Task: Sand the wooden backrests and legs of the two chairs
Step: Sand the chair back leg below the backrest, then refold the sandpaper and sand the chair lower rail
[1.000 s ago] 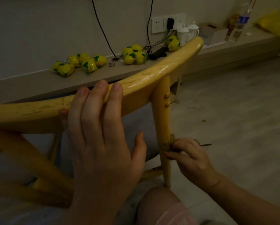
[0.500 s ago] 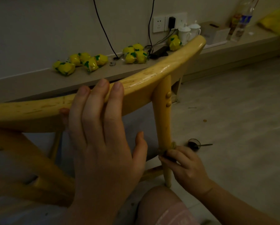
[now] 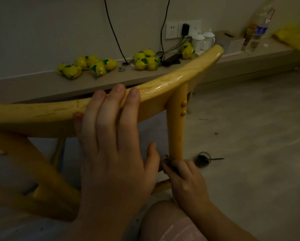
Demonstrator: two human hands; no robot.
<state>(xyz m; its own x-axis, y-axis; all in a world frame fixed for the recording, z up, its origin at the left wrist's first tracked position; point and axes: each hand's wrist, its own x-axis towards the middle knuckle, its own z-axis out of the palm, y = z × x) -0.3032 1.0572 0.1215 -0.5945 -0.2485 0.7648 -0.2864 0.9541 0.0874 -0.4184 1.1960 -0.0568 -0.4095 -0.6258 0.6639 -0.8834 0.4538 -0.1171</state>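
Head: hands (image 3: 116,153) on chair (image 3: 176,129)

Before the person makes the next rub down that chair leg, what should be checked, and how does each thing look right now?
1. Chair steadied: ok. The left hand rests flat on the curved backrest, fingers straight.
2. Sandpaper held: ok. The right hand pinches the sandpaper.
3. Sandpaper against the wood: ok. It sits at the leg.
4. Room for the stroke: cannot tell. The leg below the hand is hidden.
5. Floor near the leg: not ok. A small dark object lies close beside it.
6. Sandpaper's grit left: cannot tell, too dark.
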